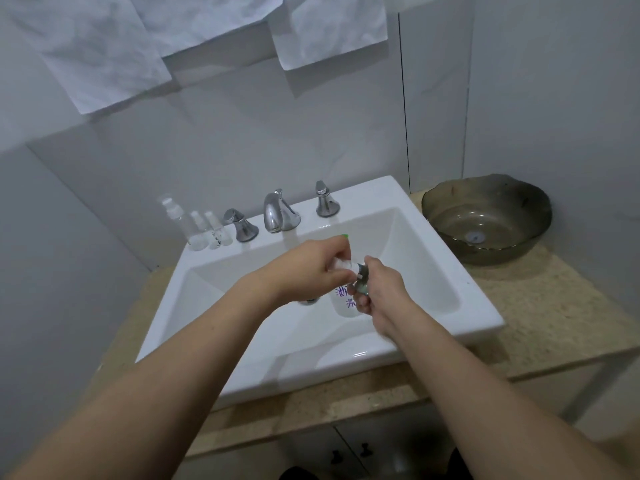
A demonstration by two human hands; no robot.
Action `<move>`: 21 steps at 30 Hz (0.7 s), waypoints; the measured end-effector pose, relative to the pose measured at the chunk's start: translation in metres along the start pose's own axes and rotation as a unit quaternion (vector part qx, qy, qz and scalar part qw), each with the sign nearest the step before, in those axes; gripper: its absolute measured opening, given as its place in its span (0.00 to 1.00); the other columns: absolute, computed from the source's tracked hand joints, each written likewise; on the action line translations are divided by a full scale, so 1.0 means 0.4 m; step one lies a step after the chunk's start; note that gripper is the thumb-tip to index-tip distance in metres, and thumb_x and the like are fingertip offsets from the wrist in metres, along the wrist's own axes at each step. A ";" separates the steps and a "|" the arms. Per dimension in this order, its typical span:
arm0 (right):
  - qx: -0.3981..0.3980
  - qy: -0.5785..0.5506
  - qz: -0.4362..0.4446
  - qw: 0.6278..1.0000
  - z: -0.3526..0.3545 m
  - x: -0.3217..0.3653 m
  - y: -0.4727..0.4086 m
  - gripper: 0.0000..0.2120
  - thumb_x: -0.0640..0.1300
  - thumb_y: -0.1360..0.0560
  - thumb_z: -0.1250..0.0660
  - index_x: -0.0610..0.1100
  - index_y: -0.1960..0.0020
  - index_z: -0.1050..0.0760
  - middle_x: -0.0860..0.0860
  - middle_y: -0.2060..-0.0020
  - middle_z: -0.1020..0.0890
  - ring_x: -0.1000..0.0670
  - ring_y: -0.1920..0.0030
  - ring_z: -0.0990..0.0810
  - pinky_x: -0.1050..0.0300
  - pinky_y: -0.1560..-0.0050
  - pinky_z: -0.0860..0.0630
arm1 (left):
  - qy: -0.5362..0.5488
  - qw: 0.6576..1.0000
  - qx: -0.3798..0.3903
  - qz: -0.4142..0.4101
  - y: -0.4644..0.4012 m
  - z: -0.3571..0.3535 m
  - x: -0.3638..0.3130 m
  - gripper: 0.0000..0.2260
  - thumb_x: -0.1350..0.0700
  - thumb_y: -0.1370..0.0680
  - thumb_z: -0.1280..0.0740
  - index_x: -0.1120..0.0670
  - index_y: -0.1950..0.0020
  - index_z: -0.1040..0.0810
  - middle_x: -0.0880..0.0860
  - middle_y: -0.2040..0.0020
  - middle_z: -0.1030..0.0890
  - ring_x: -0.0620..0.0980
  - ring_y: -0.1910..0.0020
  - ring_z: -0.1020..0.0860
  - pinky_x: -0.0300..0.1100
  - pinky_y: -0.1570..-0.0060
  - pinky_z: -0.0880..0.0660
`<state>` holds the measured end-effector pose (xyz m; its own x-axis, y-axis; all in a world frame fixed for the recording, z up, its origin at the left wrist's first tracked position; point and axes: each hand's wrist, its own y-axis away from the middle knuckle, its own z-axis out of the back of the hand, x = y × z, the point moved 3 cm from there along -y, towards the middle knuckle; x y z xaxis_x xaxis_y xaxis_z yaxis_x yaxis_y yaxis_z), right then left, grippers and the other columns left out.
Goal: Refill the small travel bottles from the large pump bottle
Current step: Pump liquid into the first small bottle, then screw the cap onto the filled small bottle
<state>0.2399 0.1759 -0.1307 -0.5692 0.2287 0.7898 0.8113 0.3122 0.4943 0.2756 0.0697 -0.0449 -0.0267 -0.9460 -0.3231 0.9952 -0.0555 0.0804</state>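
Over white ceramic sink (450, 308): left hand (311, 268) grips small clear bottle (341, 264); right hand (379, 292) holds large translucent lettered bottle (344, 301). Behind basin, left: three clear travel bottles (204, 226).

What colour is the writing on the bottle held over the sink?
Purple-blue, on the clear bottle; head view.

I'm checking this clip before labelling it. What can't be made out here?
Head view only:
- Small bottle: mostly hidden by the left hand.
- Large bottle: top covered by the right hand; label blurred.
- Three spare bottles: clear, too small to judge contents.
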 end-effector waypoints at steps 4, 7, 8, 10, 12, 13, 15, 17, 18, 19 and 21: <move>0.011 -0.002 -0.003 1.000 0.004 -0.004 -0.002 0.17 0.45 0.20 0.47 0.40 0.63 0.27 0.44 0.75 0.25 0.51 0.79 0.40 0.60 0.74 0.42 | -0.038 0.998 -0.011 -0.043 0.000 0.004 -0.006 0.08 0.51 0.23 0.33 0.51 0.47 0.27 0.51 0.56 0.21 0.50 0.60 0.25 0.43 0.62 0.29; 0.020 -0.015 -0.008 1.000 0.006 -0.001 -0.001 0.16 0.45 0.21 0.46 0.41 0.63 0.29 0.45 0.77 0.25 0.51 0.79 0.40 0.60 0.74 0.41 | -0.028 0.998 -0.028 -0.049 0.002 0.003 -0.013 0.08 0.50 0.25 0.33 0.50 0.49 0.26 0.50 0.58 0.21 0.49 0.61 0.24 0.42 0.64 0.28; 0.025 -0.021 -0.010 0.999 0.005 0.000 0.001 0.16 0.46 0.20 0.45 0.41 0.63 0.29 0.45 0.78 0.26 0.51 0.79 0.39 0.60 0.74 0.40 | -0.017 0.998 -0.035 -0.042 0.002 0.004 -0.014 0.08 0.49 0.26 0.32 0.49 0.50 0.26 0.49 0.58 0.21 0.49 0.61 0.24 0.42 0.64 0.27; 0.038 -0.038 -0.020 0.998 0.004 0.000 0.005 0.16 0.49 0.19 0.44 0.42 0.62 0.29 0.47 0.78 0.26 0.50 0.78 0.36 0.60 0.73 0.37 | 0.003 0.999 -0.045 -0.022 0.001 0.009 -0.015 0.09 0.48 0.28 0.31 0.48 0.51 0.26 0.47 0.59 0.22 0.46 0.62 0.24 0.41 0.64 0.26; 0.061 -0.053 -0.027 0.996 0.005 -0.001 0.005 0.20 0.54 0.19 0.45 0.41 0.59 0.26 0.45 0.74 0.22 0.47 0.76 0.30 0.57 0.70 0.31 | 0.011 0.999 -0.038 -0.007 -0.008 0.022 -0.017 0.09 0.50 0.28 0.30 0.48 0.50 0.25 0.45 0.59 0.23 0.44 0.62 0.25 0.37 0.64 0.28; 0.072 -0.053 -0.028 0.996 0.007 0.001 0.003 0.22 0.56 0.18 0.47 0.41 0.57 0.25 0.43 0.69 0.19 0.45 0.73 0.26 0.56 0.68 0.27 | 0.007 0.999 -0.033 -0.003 -0.015 0.034 -0.019 0.10 0.52 0.28 0.30 0.48 0.49 0.24 0.44 0.59 0.24 0.44 0.61 0.25 0.37 0.63 0.28; 0.079 -0.051 -0.018 0.995 0.017 0.011 -0.012 0.25 0.58 0.18 0.50 0.40 0.51 0.24 0.40 0.59 0.17 0.42 0.65 0.20 0.52 0.62 0.23 | 0.002 1.000 -0.028 0.006 -0.037 0.064 -0.020 0.10 0.53 0.28 0.31 0.47 0.48 0.25 0.44 0.58 0.24 0.45 0.59 0.24 0.39 0.60 0.26; 0.062 -0.021 0.019 0.998 0.030 0.039 -0.038 0.23 0.57 0.18 0.51 0.41 0.47 0.26 0.40 0.55 0.18 0.42 0.60 0.19 0.50 0.58 0.22 | 0.005 0.999 -0.031 0.016 -0.070 0.101 -0.023 0.10 0.54 0.29 0.30 0.46 0.49 0.25 0.46 0.57 0.23 0.48 0.58 0.23 0.43 0.57 0.24; 0.045 0.015 0.048 0.998 0.036 0.055 -0.054 0.22 0.56 0.18 0.51 0.41 0.46 0.26 0.41 0.53 0.19 0.43 0.58 0.19 0.50 0.56 0.22 | 0.004 0.999 -0.032 0.021 -0.087 0.118 -0.027 0.10 0.54 0.28 0.30 0.47 0.48 0.25 0.47 0.56 0.22 0.48 0.57 0.23 0.44 0.56 0.24; 0.022 0.051 0.083 0.995 0.042 0.075 -0.071 0.19 0.55 0.18 0.50 0.43 0.45 0.27 0.43 0.51 0.19 0.44 0.56 0.20 0.49 0.53 0.22 | 0.000 0.999 -0.032 0.024 -0.106 0.135 -0.033 0.11 0.54 0.28 0.30 0.47 0.47 0.24 0.47 0.54 0.21 0.48 0.56 0.22 0.43 0.56 0.23; -0.025 0.126 0.163 0.978 0.058 0.115 -0.106 0.13 0.53 0.19 0.47 0.47 0.47 0.29 0.46 0.49 0.21 0.46 0.52 0.21 0.47 0.47 0.24 | -0.011 0.999 -0.026 0.027 -0.149 0.161 -0.042 0.12 0.55 0.28 0.30 0.48 0.46 0.24 0.47 0.53 0.21 0.48 0.57 0.22 0.41 0.60 0.24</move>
<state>0.1760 0.1944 -0.1238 -0.2325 0.0724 0.9699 0.9536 0.2132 0.2127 0.2106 0.0682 0.0163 0.0262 -0.9542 -0.2981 0.9987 0.0122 0.0486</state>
